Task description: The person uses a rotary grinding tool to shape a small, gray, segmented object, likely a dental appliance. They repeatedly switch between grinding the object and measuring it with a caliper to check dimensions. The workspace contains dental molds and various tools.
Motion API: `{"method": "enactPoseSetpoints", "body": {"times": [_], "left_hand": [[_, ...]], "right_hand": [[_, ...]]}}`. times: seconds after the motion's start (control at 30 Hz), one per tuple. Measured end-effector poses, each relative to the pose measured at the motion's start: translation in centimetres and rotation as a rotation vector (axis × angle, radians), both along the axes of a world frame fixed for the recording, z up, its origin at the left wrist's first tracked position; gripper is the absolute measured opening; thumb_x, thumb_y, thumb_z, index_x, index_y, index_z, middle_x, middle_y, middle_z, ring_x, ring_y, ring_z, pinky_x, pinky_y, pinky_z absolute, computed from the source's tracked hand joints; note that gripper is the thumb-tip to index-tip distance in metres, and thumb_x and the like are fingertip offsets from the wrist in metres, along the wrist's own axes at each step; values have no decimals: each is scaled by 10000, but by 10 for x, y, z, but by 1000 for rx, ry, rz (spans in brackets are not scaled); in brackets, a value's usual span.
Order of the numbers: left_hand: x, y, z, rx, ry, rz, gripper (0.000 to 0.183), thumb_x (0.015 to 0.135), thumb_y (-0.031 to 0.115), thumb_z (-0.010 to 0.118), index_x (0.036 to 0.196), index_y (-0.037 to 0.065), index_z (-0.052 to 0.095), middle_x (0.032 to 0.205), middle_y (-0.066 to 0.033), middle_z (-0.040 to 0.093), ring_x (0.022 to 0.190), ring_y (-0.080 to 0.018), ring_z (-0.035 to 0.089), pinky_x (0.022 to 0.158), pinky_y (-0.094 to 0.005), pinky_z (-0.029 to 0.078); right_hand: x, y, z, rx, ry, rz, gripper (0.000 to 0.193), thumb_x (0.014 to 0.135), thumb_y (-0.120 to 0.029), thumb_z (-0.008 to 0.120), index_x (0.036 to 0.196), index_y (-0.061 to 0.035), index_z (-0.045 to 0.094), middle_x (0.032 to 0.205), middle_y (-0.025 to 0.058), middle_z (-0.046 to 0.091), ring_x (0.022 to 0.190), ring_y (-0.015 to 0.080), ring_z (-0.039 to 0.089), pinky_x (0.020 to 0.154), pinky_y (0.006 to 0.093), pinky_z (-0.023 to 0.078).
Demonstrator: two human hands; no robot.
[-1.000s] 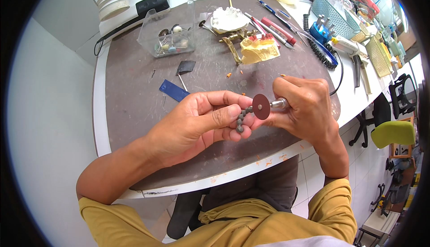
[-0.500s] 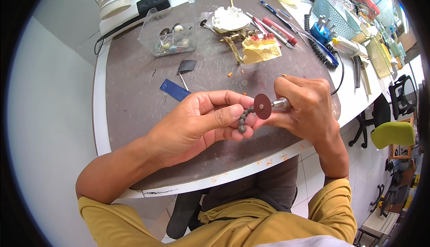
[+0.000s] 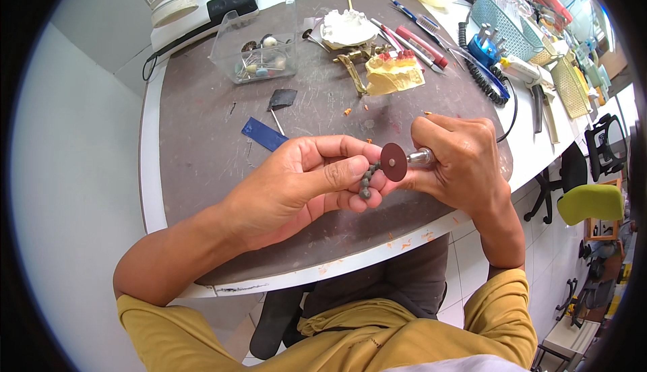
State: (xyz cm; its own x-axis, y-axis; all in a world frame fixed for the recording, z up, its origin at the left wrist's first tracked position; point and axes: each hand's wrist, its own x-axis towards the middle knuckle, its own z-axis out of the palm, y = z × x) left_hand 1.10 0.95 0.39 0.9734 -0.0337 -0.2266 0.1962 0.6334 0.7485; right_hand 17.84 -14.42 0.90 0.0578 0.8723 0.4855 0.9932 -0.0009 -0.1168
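While both hands meet over the scuffed grey mat (image 3: 202,143), a small metal piece gets ground.
His left hand (image 3: 303,183) pinches a knobbly grey metal piece (image 3: 367,180) between thumb and fingertips; just right of it, the right hand (image 3: 461,163) grips a shiny steel handpiece (image 3: 421,158), its flat reddish-brown disc (image 3: 393,162) touching the piece.

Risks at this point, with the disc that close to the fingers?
1. The dark red round cutting disc on the metal handpiece in the right hand sits right against the left hand fingertips; a slip might nick them.
2. The small grey beaded metal piece is only pinched and may well get flung.
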Motion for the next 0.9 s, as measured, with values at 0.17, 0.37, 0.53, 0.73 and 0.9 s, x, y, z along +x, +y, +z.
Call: {"method": "enactPoseSetpoints", "body": {"times": [0.17, 0.37, 0.53, 0.73, 0.9], "left_hand": [[0, 0, 0, 0, 2, -1, 329, 926, 231, 603, 1144, -9, 544, 955, -59, 620, 801, -95, 607, 742, -222, 518], [0, 0, -1, 10, 5, -3, 328, 928, 228, 600, 1148, -9, 544, 958, -60, 619, 802, -94, 606, 740, -219, 517], [1, 0, -1, 18, 5, -8, 335, 926, 236, 603, 1146, -9, 545, 956, -60, 618, 804, -92, 603, 737, -218, 516], [0, 1, -1, 7, 4, -13, 329, 922, 235, 609, 1141, -2, 542, 968, -69, 624, 810, -100, 611, 738, -223, 520], [0, 1, 0, -6, 3, -3, 307, 921, 226, 611, 1125, 6, 544, 970, -72, 626, 813, -109, 620, 739, -230, 525]], "right_hand": [[0, 0, 0, 5, -4, 0, 542, 666, -557, 731, 601, -88, 466, 510, 18, 483, 444, 195, 540, 396, 323, 387], [0, 1, 0, 9, 7, 2, 542, 668, -557, 730, 602, -90, 463, 512, 20, 486, 443, 195, 544, 397, 325, 391], [1, 1, -1, 7, 1, 8, 546, 669, -559, 730, 600, -90, 460, 511, 18, 488, 442, 192, 546, 397, 324, 393], [0, 0, 0, 1, -11, -1, 552, 661, -567, 731, 602, -90, 461, 509, 15, 485, 440, 190, 545, 397, 322, 393], [0, 0, 2, 8, -6, -14, 547, 655, -562, 736, 602, -89, 468, 503, 13, 474, 439, 188, 543, 396, 319, 392]]}}
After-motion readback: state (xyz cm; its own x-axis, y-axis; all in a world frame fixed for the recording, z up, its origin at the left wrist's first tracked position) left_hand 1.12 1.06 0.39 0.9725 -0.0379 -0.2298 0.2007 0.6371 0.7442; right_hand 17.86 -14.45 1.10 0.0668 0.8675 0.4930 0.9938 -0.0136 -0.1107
